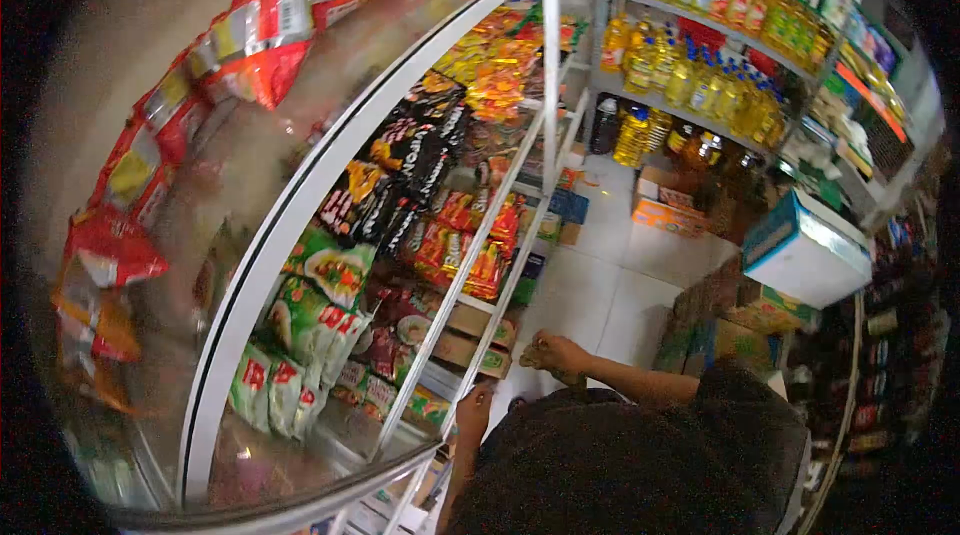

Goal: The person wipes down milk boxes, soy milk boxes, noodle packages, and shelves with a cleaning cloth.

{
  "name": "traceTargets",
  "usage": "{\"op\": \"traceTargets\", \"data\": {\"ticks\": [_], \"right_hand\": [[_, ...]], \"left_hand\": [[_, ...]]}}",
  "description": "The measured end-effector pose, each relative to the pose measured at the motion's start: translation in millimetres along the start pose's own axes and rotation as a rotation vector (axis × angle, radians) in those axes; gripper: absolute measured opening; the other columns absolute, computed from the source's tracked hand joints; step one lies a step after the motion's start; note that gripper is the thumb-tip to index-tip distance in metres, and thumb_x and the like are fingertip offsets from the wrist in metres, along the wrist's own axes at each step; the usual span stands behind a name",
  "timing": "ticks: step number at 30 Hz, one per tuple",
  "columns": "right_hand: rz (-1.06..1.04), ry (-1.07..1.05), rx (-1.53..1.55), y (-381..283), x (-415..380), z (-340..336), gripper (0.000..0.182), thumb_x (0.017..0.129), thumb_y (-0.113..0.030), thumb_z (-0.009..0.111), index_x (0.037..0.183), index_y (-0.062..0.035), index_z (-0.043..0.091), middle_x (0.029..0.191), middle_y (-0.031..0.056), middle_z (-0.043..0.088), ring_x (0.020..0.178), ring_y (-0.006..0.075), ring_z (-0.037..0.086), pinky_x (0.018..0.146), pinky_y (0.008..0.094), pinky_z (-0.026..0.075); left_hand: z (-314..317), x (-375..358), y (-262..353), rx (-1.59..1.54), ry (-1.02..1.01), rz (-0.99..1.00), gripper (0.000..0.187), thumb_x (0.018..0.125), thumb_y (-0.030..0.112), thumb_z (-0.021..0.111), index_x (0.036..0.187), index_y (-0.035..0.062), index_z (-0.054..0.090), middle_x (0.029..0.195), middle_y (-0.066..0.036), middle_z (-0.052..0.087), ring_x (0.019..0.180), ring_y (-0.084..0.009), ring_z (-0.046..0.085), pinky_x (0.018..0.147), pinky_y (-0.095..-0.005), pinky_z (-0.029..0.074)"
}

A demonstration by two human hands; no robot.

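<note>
My right hand (560,355) is over the tiled floor in front of my body. Its fingers are closed around a small olive-brown thing (530,361), too blurred to name. To the left of it, my left hand (475,411) is beside the metal rail (440,335) of the glass display case. Its fingers look curled, and anything in them is hidden. Inside the case, nearest my left hand, are green-and-white packets (310,365). Black noodle packets (410,160) and red packets (465,240) lie beyond them.
Red snack packs (265,35) hang in a strip outside the curved glass. Oil bottles (700,80) line the shelves ahead. An orange carton (670,205) sits on the floor, and a white-and-blue box (810,250) tops a stack at right.
</note>
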State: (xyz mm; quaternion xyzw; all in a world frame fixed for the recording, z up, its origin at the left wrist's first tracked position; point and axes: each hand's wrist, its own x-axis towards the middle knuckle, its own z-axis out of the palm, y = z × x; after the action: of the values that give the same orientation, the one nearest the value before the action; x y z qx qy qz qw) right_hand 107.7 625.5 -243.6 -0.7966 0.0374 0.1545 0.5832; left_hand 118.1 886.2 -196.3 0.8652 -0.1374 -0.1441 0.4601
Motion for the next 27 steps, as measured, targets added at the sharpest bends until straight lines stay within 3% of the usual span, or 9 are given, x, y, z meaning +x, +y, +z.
{"op": "traceTargets", "data": {"ticks": [5,7,8,11,14,17,19,21,27], "right_hand": [[0.197,0.101,0.231,-110.9,-44.2,-8.0,0.04,0.086,-0.02,0.056,0.12,-0.0027,0.043,0.106,0.0107,0.057,0.094,0.0187,0.056,0.081,0.0317,0.045],[-0.098,0.199,0.347,-115.0,-48.8,-8.0,0.04,0.086,-0.017,0.055,0.121,-0.0025,0.042,0.112,0.0114,0.052,0.097,0.0206,0.054,0.085,0.0328,0.044],[-0.299,0.259,0.042,-65.8,-29.9,-2.6,0.042,0.086,-0.016,0.055,0.124,-0.0048,0.04,0.117,0.0123,0.047,0.104,0.0211,0.049,0.089,0.0329,0.04],[-0.332,0.318,-0.071,-103.9,-60.8,-15.5,0.046,0.085,-0.019,0.057,0.124,-0.0041,0.039,0.119,0.0129,0.045,0.109,0.0221,0.046,0.093,0.0336,0.038],[-0.19,0.288,0.117,-117.6,-80.8,-28.7,0.049,0.083,-0.025,0.059,0.124,-0.0045,0.04,0.118,0.0147,0.045,0.11,0.024,0.044,0.093,0.035,0.037],[-0.139,0.424,0.102,-106.4,-93.1,-58.6,0.049,0.082,-0.025,0.061,0.123,-0.006,0.042,0.118,0.0152,0.044,0.111,0.0245,0.044,0.092,0.0358,0.037],[-0.087,0.529,0.175,-93.9,-105.5,-82.7,0.049,0.081,-0.024,0.063,0.122,-0.0072,0.044,0.119,0.0154,0.043,0.111,0.0248,0.043,0.092,0.0363,0.037],[-0.086,0.753,-0.002,-84.7,-118.1,-112.2,0.049,0.078,-0.024,0.066,0.121,-0.0096,0.047,0.119,0.0149,0.042,0.111,0.0261,0.043,0.093,0.0372,0.036],[-0.178,0.819,-0.046,-80.7,-162.1,-194.7,0.064,0.072,-0.023,0.069,0.129,-0.0171,0.042,0.133,0.0187,0.032,0.123,0.0335,0.033,0.101,0.0373,0.029]], "left_hand": [[35.9,24.4,44.2,-0.387,-0.36,-0.037,0.046,0.087,0.025,0.054,0.125,0.0049,0.039,0.105,-0.01,0.057,0.08,-0.0175,0.06,0.068,-0.0292,0.046],[53.6,33.4,43.5,-0.495,-0.511,0.023,0.044,0.087,0.025,0.053,0.123,0.0039,0.04,0.102,-0.009,0.058,0.08,-0.0172,0.06,0.065,-0.03,0.046],[64.5,38.4,33.9,-0.558,-0.545,-0.086,0.04,0.088,0.026,0.053,0.12,0.0038,0.042,0.103,-0.01,0.058,0.082,-0.0191,0.061,0.066,-0.0303,0.048],[82.6,64.4,-0.5,-0.859,-0.692,-0.293,0.04,0.087,0.026,0.053,0.12,0.0044,0.042,0.105,-0.011,0.057,0.084,-0.0212,0.061,0.067,-0.0322,0.051],[105.0,77.3,-1.8,-0.827,-0.605,-0.085,0.044,0.085,0.025,0.057,0.12,0.003,0.041,0.103,-0.014,0.057,0.083,-0.0233,0.061,0.07,-0.0355,0.052],[85.3,91.9,99.9,-0.785,-0.568,-0.107,0.044,0.081,0.021,0.063,0.116,0.0002,0.047,0.098,-0.012,0.059,0.079,-0.0208,0.061,0.072,-0.0334,0.05],[95.1,108.3,135.2,-0.43,-0.603,0.122,0.035,0.079,0.016,0.063,0.108,-0.001,0.053,0.094,-0.01,0.061,0.076,-0.0172,0.059,0.07,-0.0301,0.048],[119.3,124.8,160.3,-0.51,-0.617,0.149,0.025,0.079,0.012,0.059,0.1,-0.0019,0.057,0.089,-0.009,0.061,0.076,-0.0151,0.058,0.068,-0.0285,0.046],[208.6,161.3,263.1,-0.599,-0.691,0.171,0.027,0.078,0.017,0.06,0.099,-0.0006,0.057,0.09,-0.008,0.061,0.077,-0.0161,0.058,0.071,-0.0298,0.046]]}}
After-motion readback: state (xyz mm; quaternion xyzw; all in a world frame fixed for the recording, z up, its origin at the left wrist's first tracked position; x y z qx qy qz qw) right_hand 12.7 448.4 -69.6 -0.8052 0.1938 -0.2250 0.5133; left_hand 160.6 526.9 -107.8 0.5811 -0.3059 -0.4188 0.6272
